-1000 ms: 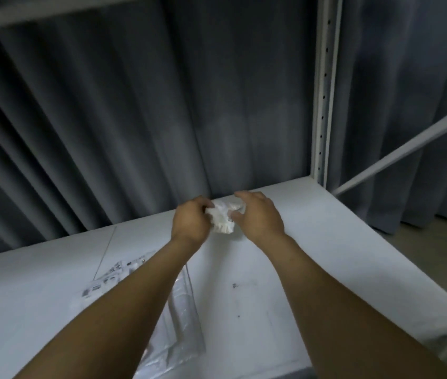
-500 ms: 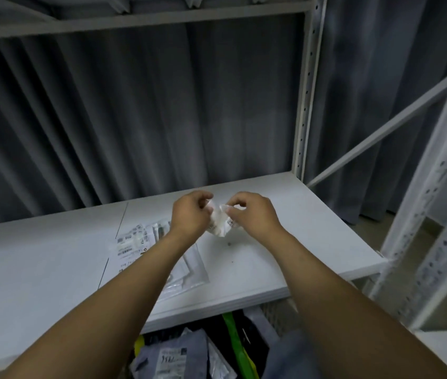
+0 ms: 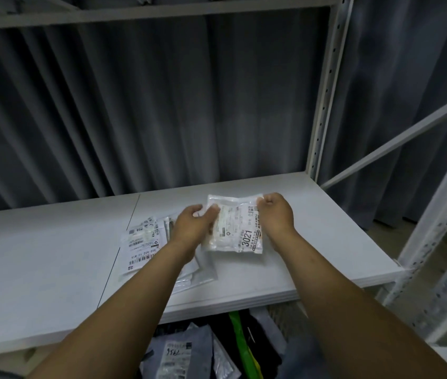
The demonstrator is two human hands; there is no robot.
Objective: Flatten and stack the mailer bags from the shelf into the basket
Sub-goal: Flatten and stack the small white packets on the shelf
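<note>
From the head camera I see both bare forearms reaching over the white shelf board (image 3: 312, 228), a smooth, matte slab with a seam running front to back left of centre. My left hand (image 3: 192, 228) pinches the left edge of a small mailer bag (image 3: 237, 228) between thumb and fingers; my right hand (image 3: 275, 214) is curled closed on its upper right corner. The bag is thin, crinkled, glossy white plastic, roughly rectangular, stretched open between the two hands just above the board, toward its right half and nearer the back edge than the front. Its long axis runs away from me, tilted a little; the printed label reads sideways, with "3021" running up along the right side. I cannot tell whether its lower edge touches the board.

Left of it, partly under my left forearm, a flattened pile of mailers (image 3: 145, 242) lies on the board near the seam: clear and white film, flat, with barcode labels facing up, their long sides also running front to back.

Below the front edge, a basket (image 3: 279, 318) with a perforated wall holds grey and white bags (image 3: 178, 354) and a green strip. Grey pleated curtains hang behind the perforated metal uprights (image 3: 323, 105).
</note>
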